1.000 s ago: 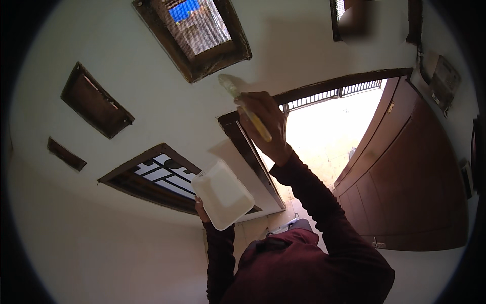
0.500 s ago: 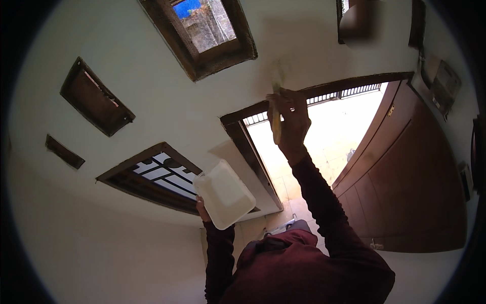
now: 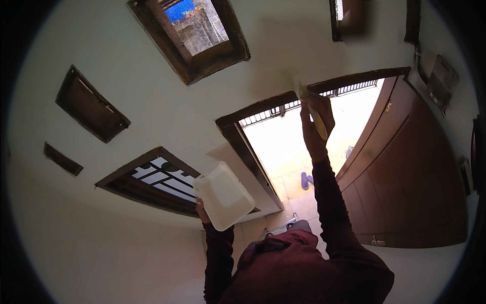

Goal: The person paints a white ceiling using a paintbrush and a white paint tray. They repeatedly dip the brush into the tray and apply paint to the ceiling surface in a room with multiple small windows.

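Moved: right hand (image 3: 310,129) and brush (image 3: 319,125) had shifted right along the door frame (image 3: 263,107) top.
Left hand (image 3: 202,210): near, gripped white tray (image 3: 223,195) by its left side.
Right hand: farther, clenched round brush; tip blurred, contact unclear.
Sandals (image 3: 305,181): purple, lay far outside.

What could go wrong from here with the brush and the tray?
The yellow-handled brush in the right grip shows across the brown wooden door frame; a slip might bump it. The white rectangular tray is held at one side by the left grip, so it might tip; whether it holds anything, I can't tell.
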Motion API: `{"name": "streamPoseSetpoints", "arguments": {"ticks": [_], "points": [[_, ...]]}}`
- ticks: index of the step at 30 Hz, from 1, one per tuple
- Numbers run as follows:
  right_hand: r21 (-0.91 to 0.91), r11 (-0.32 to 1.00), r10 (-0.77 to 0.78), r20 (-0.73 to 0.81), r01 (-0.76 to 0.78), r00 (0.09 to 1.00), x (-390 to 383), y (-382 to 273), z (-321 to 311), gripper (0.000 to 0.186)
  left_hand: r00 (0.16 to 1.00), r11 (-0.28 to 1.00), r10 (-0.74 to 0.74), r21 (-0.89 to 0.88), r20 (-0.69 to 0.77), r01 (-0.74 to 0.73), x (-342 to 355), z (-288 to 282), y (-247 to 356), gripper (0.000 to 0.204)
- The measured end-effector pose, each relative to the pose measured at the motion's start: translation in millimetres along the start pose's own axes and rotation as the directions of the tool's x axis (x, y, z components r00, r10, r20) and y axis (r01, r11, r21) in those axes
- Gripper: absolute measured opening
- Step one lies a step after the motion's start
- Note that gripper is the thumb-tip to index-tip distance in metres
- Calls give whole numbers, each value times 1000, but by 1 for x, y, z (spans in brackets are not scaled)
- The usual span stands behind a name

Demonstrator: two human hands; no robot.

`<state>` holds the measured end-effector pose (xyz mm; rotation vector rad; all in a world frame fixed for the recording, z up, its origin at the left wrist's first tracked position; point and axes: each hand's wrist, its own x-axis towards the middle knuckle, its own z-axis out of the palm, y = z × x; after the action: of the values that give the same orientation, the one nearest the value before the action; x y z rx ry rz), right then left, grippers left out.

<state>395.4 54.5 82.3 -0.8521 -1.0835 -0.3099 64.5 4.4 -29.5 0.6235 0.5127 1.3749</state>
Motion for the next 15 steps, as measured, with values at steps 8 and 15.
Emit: {"name": "streamPoseSetpoints", "arguments": {"ticks": [8,15], "points": [[-342,937,-38,97,69,995,-36,-17,44,41,1000,999,-15,50,27,13,-2,-4,-3,92],[80,995,-75,257,57,964,-54,-51,82,33,999,999,31,24,-42,-30,-7,4,0,94]]}}
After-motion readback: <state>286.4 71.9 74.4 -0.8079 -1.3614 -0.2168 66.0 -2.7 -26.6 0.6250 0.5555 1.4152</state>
